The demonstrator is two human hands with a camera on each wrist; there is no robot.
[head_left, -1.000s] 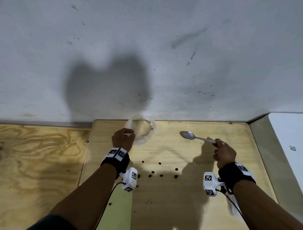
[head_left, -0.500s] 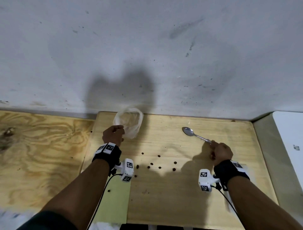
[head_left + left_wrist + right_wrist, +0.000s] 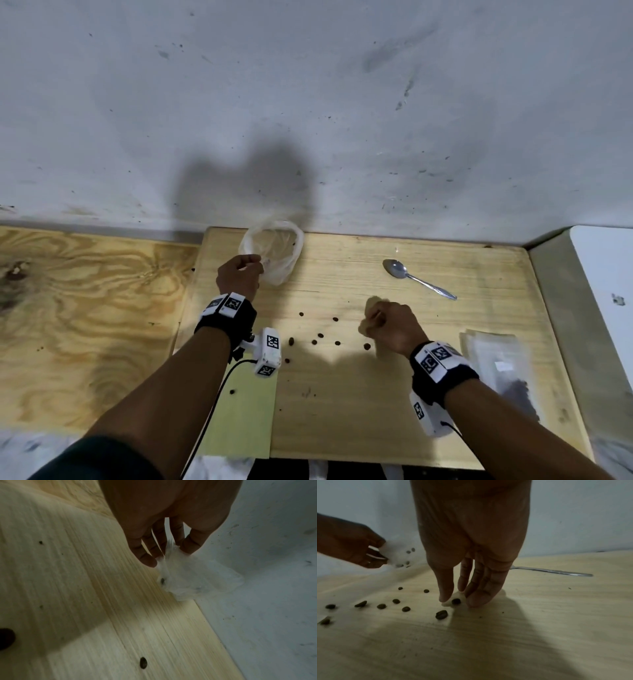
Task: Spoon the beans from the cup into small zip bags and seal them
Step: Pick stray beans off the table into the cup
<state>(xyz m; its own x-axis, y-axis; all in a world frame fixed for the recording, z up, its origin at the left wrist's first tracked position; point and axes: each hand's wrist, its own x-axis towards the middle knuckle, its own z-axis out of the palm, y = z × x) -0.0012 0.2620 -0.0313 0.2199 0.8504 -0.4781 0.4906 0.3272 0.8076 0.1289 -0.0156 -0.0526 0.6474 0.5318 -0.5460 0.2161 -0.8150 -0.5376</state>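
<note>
**Picking up spilled beans by hand**

Best way here, I'd judge: pinch one bean at a time and drop it into the bag mouth, held wide and close by. Right hand (image 3: 471, 555) points down, fingertips (image 3: 445, 597) closing round a loose bean (image 3: 456, 601) on the wooden table (image 3: 462, 329), not yet gripped. Left hand (image 3: 239, 279) pinches the rim of the zip bag (image 3: 274, 253) near the wall; a few beans inside. Spoon (image 3: 418, 279) lies on the table, untouched. Scattered beans (image 3: 381, 606) lie between the hands. No cup in view.
</note>
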